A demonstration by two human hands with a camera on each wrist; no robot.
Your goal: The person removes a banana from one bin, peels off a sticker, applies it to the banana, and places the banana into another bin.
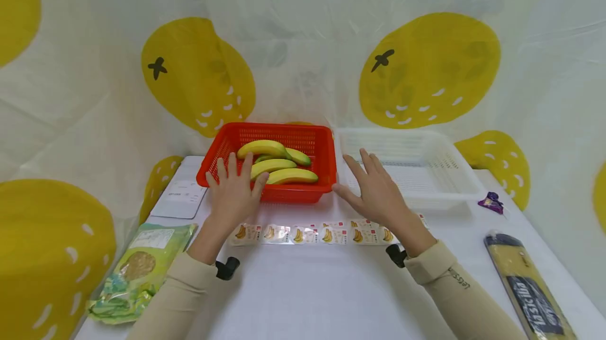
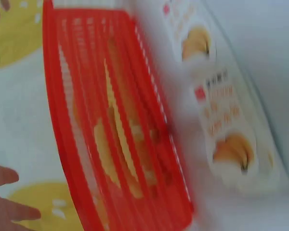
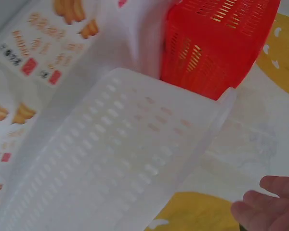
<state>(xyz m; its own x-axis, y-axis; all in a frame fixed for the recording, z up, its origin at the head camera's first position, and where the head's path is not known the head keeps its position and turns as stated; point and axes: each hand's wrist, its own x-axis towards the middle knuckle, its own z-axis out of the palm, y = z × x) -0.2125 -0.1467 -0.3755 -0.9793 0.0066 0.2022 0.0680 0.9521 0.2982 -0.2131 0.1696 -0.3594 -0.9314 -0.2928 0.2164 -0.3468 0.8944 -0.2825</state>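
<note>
Several yellow bananas (image 1: 292, 176) with greenish tips lie in a red plastic basket (image 1: 303, 193) at the back of the table. My left hand (image 1: 233, 192), fingers spread, overlaps the basket's front left corner in the head view and holds nothing. To the right, my right hand (image 1: 379, 192) is extended with straight fingers before a white plastic basket (image 1: 454, 192), also holding nothing. Below both hands runs a strip of banana-picture stickers (image 1: 305, 235). In the right wrist view, the fingertips (image 3: 265, 207) show at the lower right, beside the white basket (image 3: 149, 139).
On the left are a green snack bag (image 1: 142, 261) and a pale flat card or pouch (image 1: 177, 198). A purple-wrapped candy (image 1: 491, 202) and a pasta pack (image 1: 527, 287) lie on the right. Behind the baskets hangs a fruit-print curtain (image 1: 307, 66).
</note>
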